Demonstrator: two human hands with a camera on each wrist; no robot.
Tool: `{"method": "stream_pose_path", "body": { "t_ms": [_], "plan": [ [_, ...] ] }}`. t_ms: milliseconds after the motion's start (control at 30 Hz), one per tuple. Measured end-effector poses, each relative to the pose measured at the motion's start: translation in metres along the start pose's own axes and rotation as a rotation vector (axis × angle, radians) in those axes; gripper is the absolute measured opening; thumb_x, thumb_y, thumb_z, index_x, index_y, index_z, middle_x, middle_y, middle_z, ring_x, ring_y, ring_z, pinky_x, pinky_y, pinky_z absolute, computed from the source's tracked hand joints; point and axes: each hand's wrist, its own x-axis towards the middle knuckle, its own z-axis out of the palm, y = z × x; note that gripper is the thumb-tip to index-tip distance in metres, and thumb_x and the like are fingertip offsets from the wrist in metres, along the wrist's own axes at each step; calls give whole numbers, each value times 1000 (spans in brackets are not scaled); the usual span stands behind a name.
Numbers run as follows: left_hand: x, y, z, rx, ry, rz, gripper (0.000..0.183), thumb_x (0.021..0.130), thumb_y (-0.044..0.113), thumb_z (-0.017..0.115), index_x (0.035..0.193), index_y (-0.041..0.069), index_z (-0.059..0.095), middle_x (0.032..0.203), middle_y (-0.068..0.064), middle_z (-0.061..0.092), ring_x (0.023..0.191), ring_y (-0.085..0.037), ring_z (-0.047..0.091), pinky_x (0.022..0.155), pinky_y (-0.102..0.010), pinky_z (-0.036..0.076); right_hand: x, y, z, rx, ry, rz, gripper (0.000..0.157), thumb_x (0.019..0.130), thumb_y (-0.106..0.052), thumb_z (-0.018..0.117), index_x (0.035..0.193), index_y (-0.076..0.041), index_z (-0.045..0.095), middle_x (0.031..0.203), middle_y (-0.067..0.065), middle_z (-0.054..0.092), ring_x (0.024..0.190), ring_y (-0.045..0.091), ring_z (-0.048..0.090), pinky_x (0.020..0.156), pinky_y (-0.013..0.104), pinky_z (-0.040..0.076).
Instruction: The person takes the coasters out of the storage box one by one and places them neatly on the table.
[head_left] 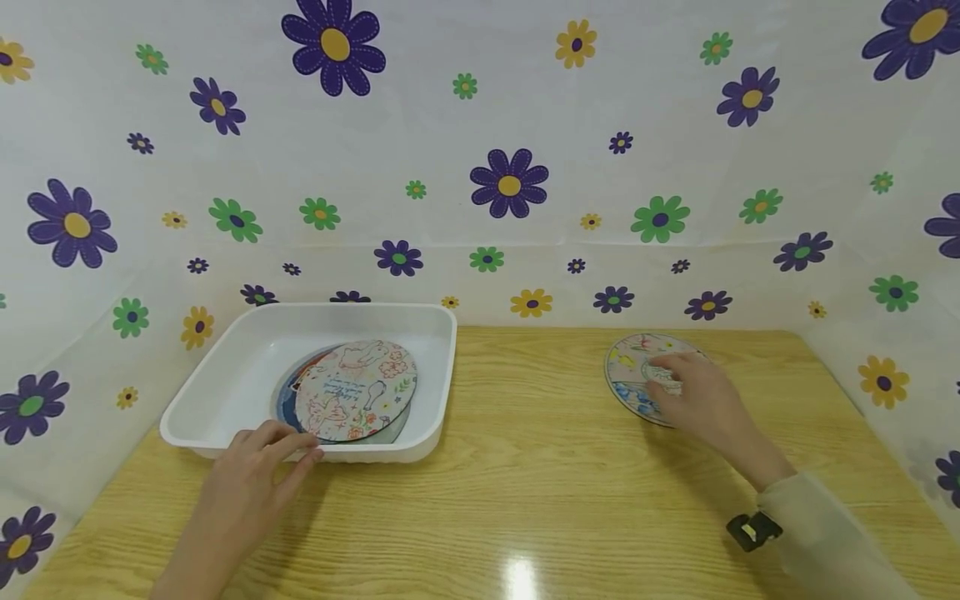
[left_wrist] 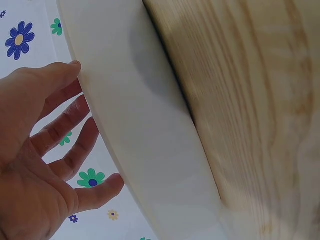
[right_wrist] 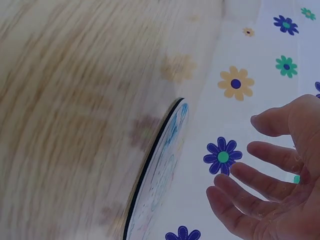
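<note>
My left hand (head_left: 251,483) rests its fingertips on the near rim of a white plastic tray (head_left: 442,400). In the left wrist view the relaxed fingers of this hand (left_wrist: 45,155) touch the rim edge without curling round it. Inside the tray, a round mat (head_left: 356,392) printed with pink animals and flowers overlaps other round mats, mostly hidden under it. On the right, my right hand (head_left: 693,396) hovers over a round flower-patterned mat (head_left: 630,379) lying on the table. The right wrist view shows that hand (right_wrist: 280,185) with loosely bent fingers, apart from the mat's dark edge (right_wrist: 150,165).
The wooden table (head_left: 525,467) stretches between the tray and the right-hand mat. A white cloth (head_left: 450,125) printed with flowers hangs behind the table and along both sides. A black clip-like device (head_left: 753,531) sits by the right sleeve.
</note>
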Motion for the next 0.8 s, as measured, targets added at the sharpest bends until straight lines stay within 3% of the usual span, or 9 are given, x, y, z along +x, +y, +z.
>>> {"method": "stream_pose_path", "body": {
  "t_ms": [200,433,633,800],
  "plan": [
    [0,-1,-1,-2,-3,-8,20,78,12,87,97,12,79,88,-1,67,80,-28,64,67,-48,56,0,-11,3,-37,25,-52,38,96,-21,67,128,0,67,131,30,64,116,51,63,97,68,48],
    [-1,-2,3,1,26,21,21,76,11,88,95,11,79,87,-2,68,79,-31,64,66,-50,56,-1,-18,6,-65,17,-85,38,96,-23,69,128,-3,67,135,31,61,106,49,68,88,63,55],
    [0,-2,3,1,16,-1,20,78,13,88,96,11,79,89,-3,68,81,-32,65,66,-51,57,1,-25,12,-75,13,-111,37,96,-24,69,126,-3,69,135,26,63,122,47,61,98,62,52],
    [-1,0,2,-3,12,-16,19,78,13,87,96,12,79,89,-3,68,81,-33,65,66,-52,56,2,-31,17,-68,27,-143,37,95,-25,70,126,-4,69,132,21,66,123,44,62,97,61,53]
  ]
}}
